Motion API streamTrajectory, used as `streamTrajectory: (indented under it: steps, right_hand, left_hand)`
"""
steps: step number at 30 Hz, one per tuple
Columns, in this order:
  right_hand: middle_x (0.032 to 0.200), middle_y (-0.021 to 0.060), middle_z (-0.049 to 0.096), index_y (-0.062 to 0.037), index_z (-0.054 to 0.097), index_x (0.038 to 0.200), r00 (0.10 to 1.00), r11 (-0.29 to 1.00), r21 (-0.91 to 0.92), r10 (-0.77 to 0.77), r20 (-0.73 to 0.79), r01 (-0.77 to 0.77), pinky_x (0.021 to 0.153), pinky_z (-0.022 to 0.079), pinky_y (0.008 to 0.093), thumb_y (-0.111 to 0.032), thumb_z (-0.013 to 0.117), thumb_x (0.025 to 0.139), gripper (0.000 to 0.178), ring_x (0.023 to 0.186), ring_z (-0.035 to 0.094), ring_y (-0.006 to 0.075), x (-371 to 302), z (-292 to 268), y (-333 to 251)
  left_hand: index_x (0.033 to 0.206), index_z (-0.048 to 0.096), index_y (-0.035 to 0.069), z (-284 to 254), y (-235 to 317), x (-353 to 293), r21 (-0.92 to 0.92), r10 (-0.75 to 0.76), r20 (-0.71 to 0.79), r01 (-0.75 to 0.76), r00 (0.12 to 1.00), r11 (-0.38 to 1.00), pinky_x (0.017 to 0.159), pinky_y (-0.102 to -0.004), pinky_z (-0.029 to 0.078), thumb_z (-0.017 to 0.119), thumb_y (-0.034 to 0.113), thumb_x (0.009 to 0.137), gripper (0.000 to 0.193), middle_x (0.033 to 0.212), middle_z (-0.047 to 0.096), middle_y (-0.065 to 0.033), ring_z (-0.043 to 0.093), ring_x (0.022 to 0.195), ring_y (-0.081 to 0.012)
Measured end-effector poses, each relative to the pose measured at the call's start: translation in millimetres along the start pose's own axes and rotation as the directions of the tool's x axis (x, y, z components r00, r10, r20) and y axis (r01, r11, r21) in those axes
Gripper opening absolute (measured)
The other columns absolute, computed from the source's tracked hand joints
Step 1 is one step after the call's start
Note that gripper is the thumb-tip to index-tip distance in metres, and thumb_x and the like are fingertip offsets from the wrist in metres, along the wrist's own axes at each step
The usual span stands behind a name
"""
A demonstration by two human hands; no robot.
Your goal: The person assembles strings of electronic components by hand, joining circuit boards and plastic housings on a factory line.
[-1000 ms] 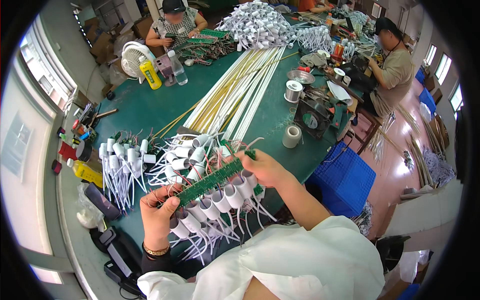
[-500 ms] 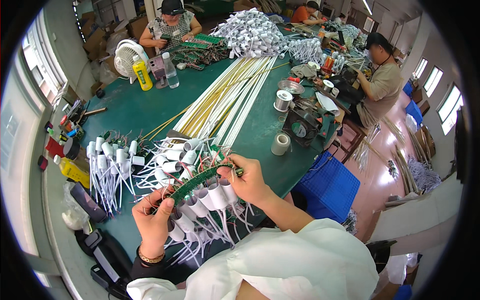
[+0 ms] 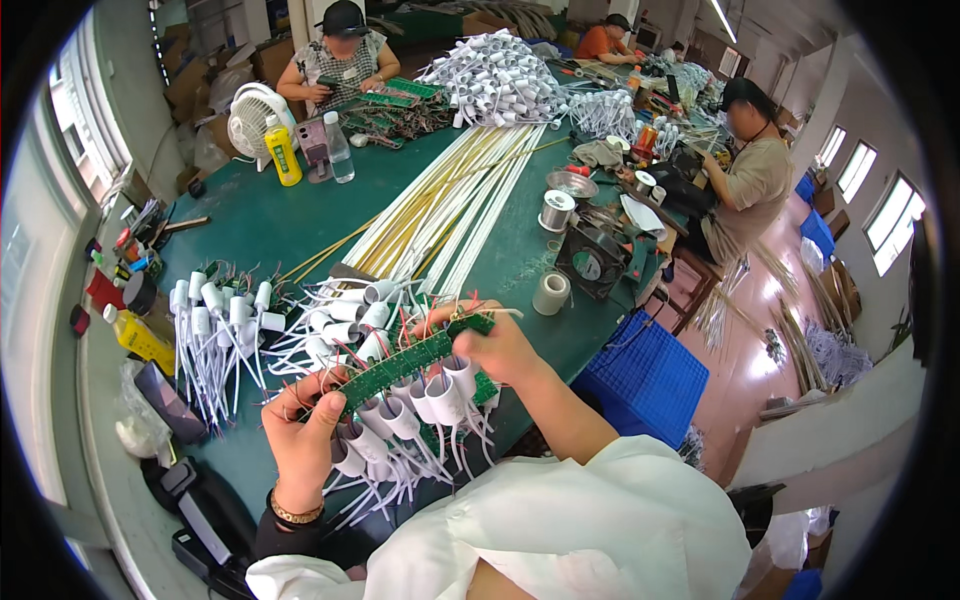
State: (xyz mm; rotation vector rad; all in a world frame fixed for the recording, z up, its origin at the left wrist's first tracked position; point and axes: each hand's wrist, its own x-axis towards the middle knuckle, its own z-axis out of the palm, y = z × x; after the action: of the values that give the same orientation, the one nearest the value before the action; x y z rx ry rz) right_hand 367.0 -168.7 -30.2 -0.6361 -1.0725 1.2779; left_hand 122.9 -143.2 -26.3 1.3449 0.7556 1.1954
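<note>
I hold a long green circuit board strip (image 3: 410,358) level in front of me, one end in each hand. My left hand (image 3: 300,440) grips its left end and my right hand (image 3: 495,345) grips its right end. Several white tube-shaped sockets (image 3: 420,400) with white and red wires hang under the strip. More white sockets with wires (image 3: 330,315) lie on the green table (image 3: 300,220) just beyond my hands.
A bundle of long white and yellow tubes (image 3: 440,210) runs across the table. Solder reels (image 3: 555,210), a tape roll (image 3: 550,293) and a small black fan (image 3: 588,262) stand right. A blue crate (image 3: 645,380) sits below the edge. Two people work opposite, beside bottles (image 3: 283,150).
Both hands stayed on the strip, which has moved slightly nearer to me and sits a little more level. The view has shifted a bit.
</note>
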Motion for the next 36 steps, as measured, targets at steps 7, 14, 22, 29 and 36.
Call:
streamTrajectory:
  steps: [7,14,22,29,36]
  right_hand:
    - [0.077,0.0021,0.063,0.0002,0.062,0.088,0.993,0.939,-0.341,-0.078,-0.092,0.042,0.059,0.044,0.0209,-0.004,0.070,0.078,0.014,0.068,0.056,0.0055,-3.6,-5.5,-3.8]
    - [0.073,0.0127,0.064,0.0007,0.059,0.086,0.886,0.560,-0.811,-0.447,-0.121,0.171,0.054,0.047,0.0276,-0.006,0.070,0.076,0.016,0.061,0.063,0.0164,0.3,19.8,7.5]
    - [0.065,0.0076,0.061,-0.0030,0.058,0.086,0.833,0.454,-0.865,-0.547,-0.081,0.213,0.052,0.045,0.0261,-0.006,0.070,0.075,0.017,0.058,0.059,0.0100,17.8,10.1,25.0]
    - [0.090,0.0035,0.064,-0.0029,0.062,0.101,0.997,0.921,-0.384,0.033,-0.077,-0.060,0.069,0.047,0.0224,-0.002,0.071,0.073,0.030,0.079,0.059,0.0078,27.2,1.6,4.6]
    - [0.105,0.0070,0.064,0.0010,0.061,0.110,0.992,0.875,-0.477,-0.014,0.129,0.075,0.087,0.046,0.0280,0.004,0.066,0.070,0.040,0.097,0.058,0.0146,39.9,-4.9,16.4]
  left_hand:
    - [0.100,0.064,-0.006,10.7,0.2,-2.4,0.073,-0.071,0.033,0.069,0.997,0.995,0.067,-0.0225,0.048,0.069,0.010,0.081,0.025,0.086,0.066,-0.0072,0.059,0.071,-0.0092]
    - [0.101,0.064,-0.005,11.9,-8.5,5.1,0.039,-0.085,-0.082,0.089,0.993,0.995,0.057,-0.0180,0.043,0.067,0.011,0.084,0.025,0.080,0.064,-0.0024,0.052,0.063,-0.0052]
    - [0.102,0.064,-0.006,14.0,-5.8,-0.7,0.055,-0.038,-0.080,0.042,0.996,0.998,0.059,-0.0173,0.042,0.067,0.005,0.082,0.023,0.083,0.065,-0.0035,0.052,0.065,-0.0041]
    - [0.104,0.064,-0.007,-8.1,-3.4,13.8,0.056,0.016,0.119,-0.022,0.993,0.998,0.061,-0.0182,0.042,0.069,0.008,0.081,0.028,0.082,0.066,-0.0040,0.051,0.066,-0.0042]
    - [0.102,0.066,-0.005,-20.0,1.3,24.4,0.159,0.017,0.236,-0.056,0.972,0.986,0.059,-0.0196,0.044,0.071,0.009,0.079,0.027,0.079,0.066,-0.0028,0.052,0.064,-0.0043]
